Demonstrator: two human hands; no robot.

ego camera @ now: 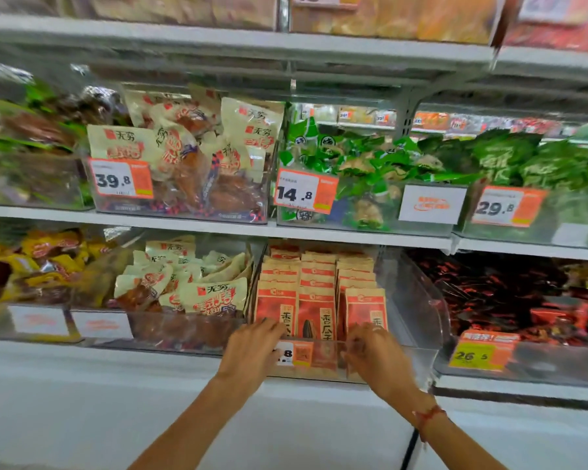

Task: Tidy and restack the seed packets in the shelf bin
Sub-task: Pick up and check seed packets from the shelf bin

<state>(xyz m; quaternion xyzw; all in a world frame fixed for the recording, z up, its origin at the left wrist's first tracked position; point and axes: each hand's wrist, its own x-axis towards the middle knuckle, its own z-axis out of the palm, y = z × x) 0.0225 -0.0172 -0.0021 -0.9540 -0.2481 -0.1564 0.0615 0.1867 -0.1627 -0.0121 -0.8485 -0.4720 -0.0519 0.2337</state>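
The seed packets (316, 293) stand upright in three rows inside the clear shelf bin (418, 300), at about 6 o'clock in the view. The left hand (252, 351) lies over the bin's front wall, fingers relaxed against the left front packet. The right hand (374, 357) reaches for the right front packet; whether it pinches it cannot be told through the blur. That right row stands apart from the others, so a careless tug could tip its packets toward 3 o'clock into the bare gap.
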